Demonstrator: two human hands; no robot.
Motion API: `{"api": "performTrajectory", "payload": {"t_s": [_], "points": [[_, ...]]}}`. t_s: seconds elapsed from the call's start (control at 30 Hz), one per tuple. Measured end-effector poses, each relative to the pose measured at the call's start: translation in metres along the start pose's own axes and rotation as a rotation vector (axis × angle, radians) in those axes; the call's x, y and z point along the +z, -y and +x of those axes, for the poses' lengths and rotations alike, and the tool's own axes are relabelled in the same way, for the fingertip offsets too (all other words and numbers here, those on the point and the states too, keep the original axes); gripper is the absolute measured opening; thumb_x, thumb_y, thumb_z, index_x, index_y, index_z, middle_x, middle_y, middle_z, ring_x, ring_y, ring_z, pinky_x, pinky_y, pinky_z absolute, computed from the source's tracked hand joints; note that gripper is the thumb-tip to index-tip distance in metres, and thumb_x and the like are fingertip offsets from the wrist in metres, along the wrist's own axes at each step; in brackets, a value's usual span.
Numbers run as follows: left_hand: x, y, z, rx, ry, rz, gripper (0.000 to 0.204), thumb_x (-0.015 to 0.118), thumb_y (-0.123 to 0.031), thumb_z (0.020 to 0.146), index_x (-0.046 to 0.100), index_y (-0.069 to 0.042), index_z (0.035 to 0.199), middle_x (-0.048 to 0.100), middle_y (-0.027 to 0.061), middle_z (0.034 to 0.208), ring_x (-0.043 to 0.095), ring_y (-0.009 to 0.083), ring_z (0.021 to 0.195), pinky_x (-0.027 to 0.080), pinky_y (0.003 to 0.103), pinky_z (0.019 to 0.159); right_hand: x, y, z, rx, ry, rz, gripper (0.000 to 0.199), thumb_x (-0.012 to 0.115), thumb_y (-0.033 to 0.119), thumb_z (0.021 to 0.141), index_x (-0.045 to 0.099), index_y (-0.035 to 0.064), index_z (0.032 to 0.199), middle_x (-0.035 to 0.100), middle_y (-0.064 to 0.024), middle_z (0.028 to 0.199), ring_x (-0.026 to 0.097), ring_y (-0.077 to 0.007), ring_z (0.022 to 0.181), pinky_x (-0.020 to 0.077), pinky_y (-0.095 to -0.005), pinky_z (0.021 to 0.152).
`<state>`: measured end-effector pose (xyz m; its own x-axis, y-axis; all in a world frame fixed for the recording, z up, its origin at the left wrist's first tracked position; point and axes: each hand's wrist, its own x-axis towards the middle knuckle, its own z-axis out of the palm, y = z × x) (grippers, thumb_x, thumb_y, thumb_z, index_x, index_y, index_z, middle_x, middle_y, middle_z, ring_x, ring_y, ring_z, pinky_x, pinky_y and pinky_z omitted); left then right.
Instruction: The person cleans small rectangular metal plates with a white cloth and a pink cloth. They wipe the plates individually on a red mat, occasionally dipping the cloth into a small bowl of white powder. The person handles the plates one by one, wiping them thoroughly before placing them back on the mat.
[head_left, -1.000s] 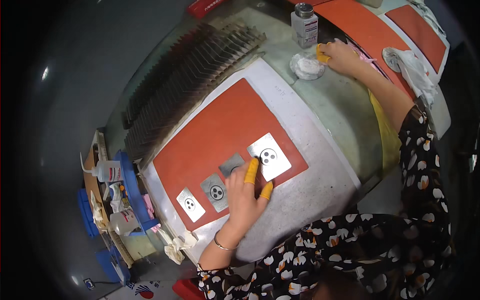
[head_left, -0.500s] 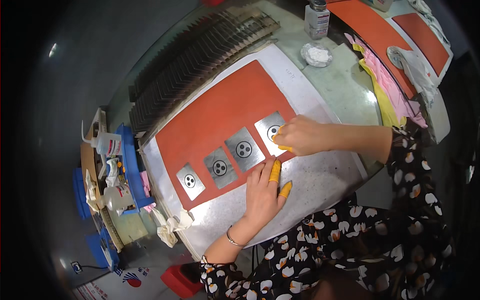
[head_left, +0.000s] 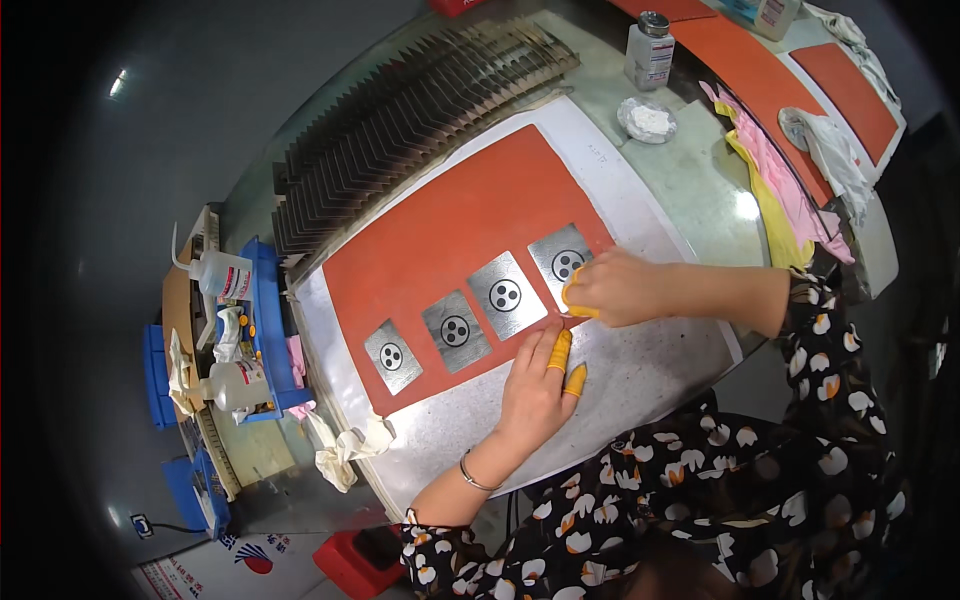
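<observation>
orange rubber mat point(head_left: 450, 225) lies on a metal sheet point(head_left: 640, 370) on the bench, seen from the head camera. four square metal plates sit in a slanting row along the mat's near edge, each with a dark round mark of small holes: first plate point(head_left: 391, 355) at the left end, second plate point(head_left: 456, 331), third plate point(head_left: 505, 295), fourth plate point(head_left: 562, 263) at the right end.

right hand point(head_left: 612, 288) rests on the near right corner of the fourth plate, fingers curled down onto it, yellow finger cots showing at the tips; whether it grips anything under the fingers cannot be told. left hand point(head_left: 535, 385) lies flat and open on the metal sheet just below the third plate, fingers stretched toward the mat's edge, two of them in yellow cots, holding nothing. a bracelet point(head_left: 473, 474) circles its wrist.

beyond the mat a rack of dark metal sheets point(head_left: 400, 120) stands on edge. farther right are a small white dish point(head_left: 648, 120) and a bottle point(head_left: 650, 50). pink and yellow cloths point(head_left: 770, 170) lie at the right. a squeeze bottle point(head_left: 222, 272) stands at the left by a blue tray point(head_left: 268, 300).
</observation>
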<state>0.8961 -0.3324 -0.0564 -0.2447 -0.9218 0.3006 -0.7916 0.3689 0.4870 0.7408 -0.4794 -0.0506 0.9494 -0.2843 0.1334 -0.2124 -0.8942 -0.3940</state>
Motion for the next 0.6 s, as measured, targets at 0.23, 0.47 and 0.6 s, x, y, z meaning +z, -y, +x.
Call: {"api": "performTrajectory", "payload": {"t_s": [0.23,0.47,0.6], "points": [[0.002,-0.004,0.005,-0.053,0.063,0.088,0.051,0.069,-0.016,0.068,0.051,0.008,0.109,0.044,0.0170,0.125,0.043,0.0325,0.104,0.036,0.041,0.088,-0.031,-0.041,0.002,0.238,0.021,0.012,0.012,0.056,0.015,0.076,0.057,0.0034,0.077,0.060,-0.0138,0.072,0.060,-0.0308,0.069,0.0439,-0.0418,0.059],[0.007,-0.007,0.009,-0.043,0.066,0.119,0.054,0.070,-0.016,0.066,0.050,0.008,0.111,0.044,0.0177,0.124,0.044,0.0321,0.103,0.036,0.041,0.087,-0.005,-0.035,0.055,0.073,0.068,-0.052,0.013,0.058,0.007,0.066,0.058,0.0045,0.079,0.058,-0.0130,0.065,0.058,-0.0323,0.062,0.0446,-0.0415,0.056],[0.005,-0.005,0.003,-0.063,0.084,0.125,0.056,0.071,-0.018,0.066,0.051,0.008,0.111,0.044,0.0179,0.125,0.044,0.0321,0.103,0.036,0.041,0.087,-0.024,-0.050,0.038,0.143,0.095,0.015,0.011,0.056,0.006,0.068,0.058,0.0027,0.078,0.059,-0.0146,0.067,0.059,-0.0324,0.063,0.0445,-0.0423,0.055]]}}
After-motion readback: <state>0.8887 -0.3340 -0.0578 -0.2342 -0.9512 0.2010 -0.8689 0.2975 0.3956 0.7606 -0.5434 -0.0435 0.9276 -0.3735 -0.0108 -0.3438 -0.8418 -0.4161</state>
